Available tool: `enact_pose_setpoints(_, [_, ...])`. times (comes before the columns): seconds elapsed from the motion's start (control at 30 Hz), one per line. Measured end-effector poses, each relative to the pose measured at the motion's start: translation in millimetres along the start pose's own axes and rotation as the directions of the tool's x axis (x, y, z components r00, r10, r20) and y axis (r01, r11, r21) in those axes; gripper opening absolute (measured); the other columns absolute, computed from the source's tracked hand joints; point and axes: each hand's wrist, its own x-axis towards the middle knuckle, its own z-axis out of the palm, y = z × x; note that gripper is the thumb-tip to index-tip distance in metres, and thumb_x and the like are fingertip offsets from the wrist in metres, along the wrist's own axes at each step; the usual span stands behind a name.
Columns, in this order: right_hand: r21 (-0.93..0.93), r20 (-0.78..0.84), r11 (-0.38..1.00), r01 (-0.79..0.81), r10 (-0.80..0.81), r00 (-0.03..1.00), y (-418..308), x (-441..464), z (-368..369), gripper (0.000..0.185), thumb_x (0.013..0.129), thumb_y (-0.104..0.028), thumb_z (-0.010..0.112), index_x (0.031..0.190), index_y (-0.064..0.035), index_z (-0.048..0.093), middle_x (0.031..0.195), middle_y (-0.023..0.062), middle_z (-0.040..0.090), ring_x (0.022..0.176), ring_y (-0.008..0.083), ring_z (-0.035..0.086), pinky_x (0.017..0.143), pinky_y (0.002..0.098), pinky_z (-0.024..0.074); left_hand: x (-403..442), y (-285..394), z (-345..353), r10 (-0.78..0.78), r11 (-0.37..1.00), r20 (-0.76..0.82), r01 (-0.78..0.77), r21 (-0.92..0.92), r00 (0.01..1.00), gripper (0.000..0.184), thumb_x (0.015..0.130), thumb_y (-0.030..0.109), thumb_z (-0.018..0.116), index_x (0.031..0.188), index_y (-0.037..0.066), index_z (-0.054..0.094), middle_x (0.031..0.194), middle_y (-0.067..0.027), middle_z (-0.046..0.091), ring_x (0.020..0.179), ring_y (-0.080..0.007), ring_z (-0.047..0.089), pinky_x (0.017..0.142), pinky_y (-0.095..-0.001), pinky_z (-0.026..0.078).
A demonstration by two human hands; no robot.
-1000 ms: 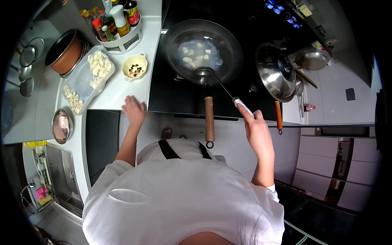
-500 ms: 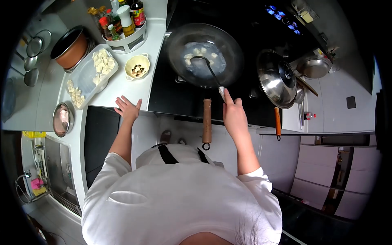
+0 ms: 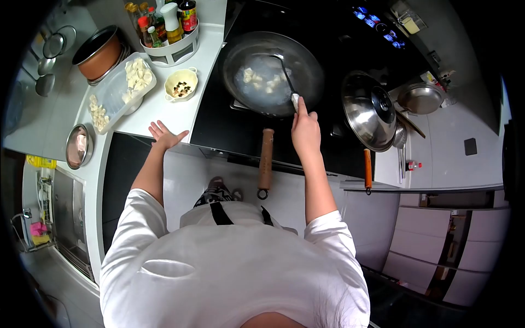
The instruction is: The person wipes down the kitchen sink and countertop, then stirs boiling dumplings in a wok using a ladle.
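In the head view, the hands are well apart. The right hand [image 3: 305, 130] is clamped around the white grip of a ladle [image 3: 285, 72], its index finger laid along the grip. Ahead of that hand is the wok [image 3: 307, 82] on the stove [image 3: 216, 127]; the ladle's head is inside it, towards the far side, and white pieces [image 3: 268, 85] sit in cloudy liquid nearer the hand. The wok's wooden handle [image 3: 266, 159] points back between the two forearms.

The left hand [image 3: 165, 135] grips nothing, fingers spread, at the front edge of the counter [image 3: 174, 117]; whether it bears weight, I cannot tell. Just beyond it is a bowl [image 3: 189, 77] with dark bits inside. Farther to its left are a box [image 3: 113, 99] of more white pieces and a metal bowl [image 3: 71, 146]. Right of the right hand is a lid [image 3: 362, 117].
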Motion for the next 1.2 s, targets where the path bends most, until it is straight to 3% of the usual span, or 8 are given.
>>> enact_pose_setpoints(0.23, [0.012, -0.108, 1.0, 0.013, -0.012, 0.994, 26, -27, -3, 0.044, 0.095, -0.013, 0.055, 0.138, -0.0107, 0.05, 0.085, 0.0191, 0.053, 0.071, 0.0362, 0.059, 0.066, 0.0428, 0.0525, 5, -2, -4, 0.058, 0.991, 0.025, -0.061, 0.121, 0.998, 0.153, 0.057, 0.09, 0.059, 0.146, -0.008, -0.018, 0.154, -0.0309, -0.02, 0.141, -0.0469, -0.023, 0.116, -0.0501, -0.007])
enact_pose_setpoints(0.57, [0.013, -0.092, 1.0, 0.023, -0.022, 0.996, 22, -44, 0, 0.046, 0.091, -0.013, 0.059, 0.137, -0.0142, 0.052, 0.088, 0.0181, 0.053, 0.078, 0.0362, 0.059, 0.07, 0.0436, 0.0525, 0, 3, -6, 0.026, 0.99, 0.024, -0.029, 0.136, 0.999, 0.153, 0.057, 0.09, 0.06, 0.146, -0.005, -0.02, 0.154, -0.0288, -0.02, 0.142, -0.0447, -0.022, 0.117, -0.0505, -0.005])
enact_pose_setpoints(0.67, [0.08, -0.035, 0.997, -0.018, 0.021, 0.999, 18, -44, -14, 0.044, 0.093, -0.021, 0.06, 0.135, -0.0106, 0.053, 0.094, 0.019, 0.057, 0.082, 0.0339, 0.062, 0.074, 0.0399, 0.0529, 1, 2, -4, 0.028, 0.993, 0.003, -0.028, 0.117, 1.0, 0.153, 0.055, 0.09, 0.06, 0.147, -0.004, -0.019, 0.155, -0.0277, -0.02, 0.143, -0.0442, -0.021, 0.117, -0.0508, -0.003])
enact_pose_setpoints(0.8, [0.573, -0.183, 0.809, -0.133, 0.285, 0.941, 39, -44, -18, 0.044, 0.098, -0.033, 0.052, 0.124, 0.0019, 0.058, 0.1, 0.0241, 0.065, 0.09, 0.0353, 0.065, 0.08, 0.0406, 0.0503, -2, 0, -2, 0.04, 0.996, -0.015, -0.039, 0.085, 0.999, 0.155, 0.053, 0.092, 0.058, 0.148, -0.004, -0.017, 0.155, -0.0286, -0.018, 0.143, -0.0455, -0.019, 0.118, -0.0492, -0.003])
enact_pose_setpoints(0.83, [0.601, -0.176, 0.774, -0.196, 0.368, 0.913, 61, -46, -2, 0.039, 0.099, -0.03, 0.05, 0.117, 0.0031, 0.061, 0.102, 0.0268, 0.065, 0.092, 0.0381, 0.064, 0.08, 0.0413, 0.0501, -3, 0, -2, 0.041, 0.996, -0.015, -0.04, 0.077, 0.999, 0.155, 0.054, 0.092, 0.058, 0.148, -0.004, -0.017, 0.155, -0.0286, -0.018, 0.143, -0.0456, -0.019, 0.118, -0.0492, -0.003])
enact_pose_setpoints(0.9, [0.548, -0.277, 0.819, -0.167, 0.367, 0.888, 96, -53, 42, 0.034, 0.099, -0.027, 0.048, 0.103, 0.0044, 0.062, 0.096, 0.0264, 0.065, 0.088, 0.0411, 0.062, 0.077, 0.0439, 0.0494, -1, 0, -2, 0.04, 0.997, -0.012, -0.039, 0.074, 0.999, 0.155, 0.054, 0.092, 0.058, 0.147, -0.005, -0.017, 0.155, -0.029, -0.018, 0.143, -0.0458, -0.019, 0.118, -0.0493, -0.003])
enact_pose_setpoints(1.0, [0.211, -0.305, 0.949, -0.232, 0.29, 0.907, 134, -73, 114, 0.031, 0.098, -0.023, 0.048, 0.083, 0.0025, 0.057, 0.08, 0.0226, 0.059, 0.077, 0.0429, 0.057, 0.072, 0.0503, 0.0458, 1, 0, -1, 0.036, 0.995, -0.014, -0.034, 0.088, 0.999, 0.155, 0.054, 0.092, 0.059, 0.147, -0.005, -0.017, 0.155, -0.0295, -0.018, 0.143, -0.0461, -0.019, 0.118, -0.0493, -0.003])
enact_pose_setpoints(1.2, [-0.096, -0.342, 0.946, -0.31, 0.261, 0.903, 146, -82, 161, 0.021, 0.093, -0.021, 0.053, 0.086, -0.0019, 0.059, 0.086, 0.0157, 0.059, 0.085, 0.0354, 0.057, 0.073, 0.0472, 0.0442, 6, -4, 2, 0.044, 0.997, -0.023, -0.042, 0.057, 0.999, 0.154, 0.054, 0.09, 0.061, 0.148, -0.003, -0.018, 0.155, -0.027, -0.02, 0.143, -0.0439, -0.021, 0.117, -0.0534, 0.001])
